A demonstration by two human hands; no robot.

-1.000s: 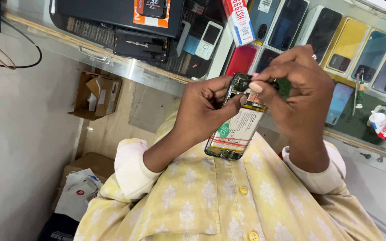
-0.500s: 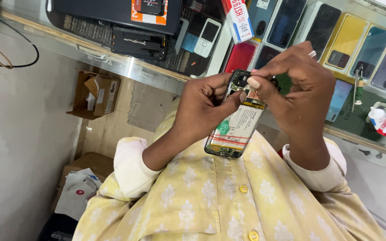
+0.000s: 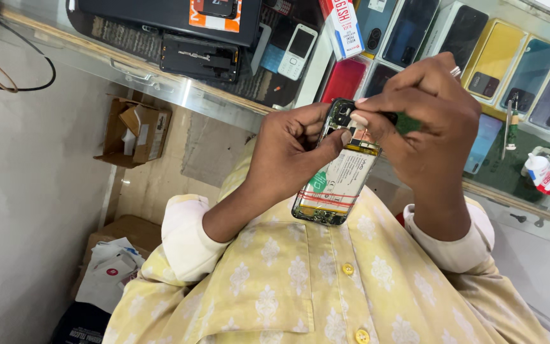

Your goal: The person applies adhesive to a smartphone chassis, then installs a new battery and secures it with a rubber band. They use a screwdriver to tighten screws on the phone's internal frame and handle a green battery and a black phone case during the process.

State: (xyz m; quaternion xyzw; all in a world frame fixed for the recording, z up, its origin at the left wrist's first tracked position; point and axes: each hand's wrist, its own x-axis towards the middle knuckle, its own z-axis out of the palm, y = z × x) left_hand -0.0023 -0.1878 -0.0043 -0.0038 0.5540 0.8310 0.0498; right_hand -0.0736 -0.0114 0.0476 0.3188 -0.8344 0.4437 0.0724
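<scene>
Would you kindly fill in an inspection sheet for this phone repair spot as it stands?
Surface: glass display counter, reflective.
Job's things: opened phone, back off, battery exposed, held over the yellow shirt.
Clutter: phone boxes, keypad phone, small bottle.
Grippers: left hand grips the phone's side; right hand pinches at its top end.
Cables: black loop on the counter.
Surroundings: cardboard boxes on the floor.

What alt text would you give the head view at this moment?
Two hands hold an opened phone, back cover off and battery showing, over a yellow patterned shirt. The left hand grips its side; the right hand pinches at the top end near the camera. Behind is a glass counter displaying phones and boxes.
</scene>
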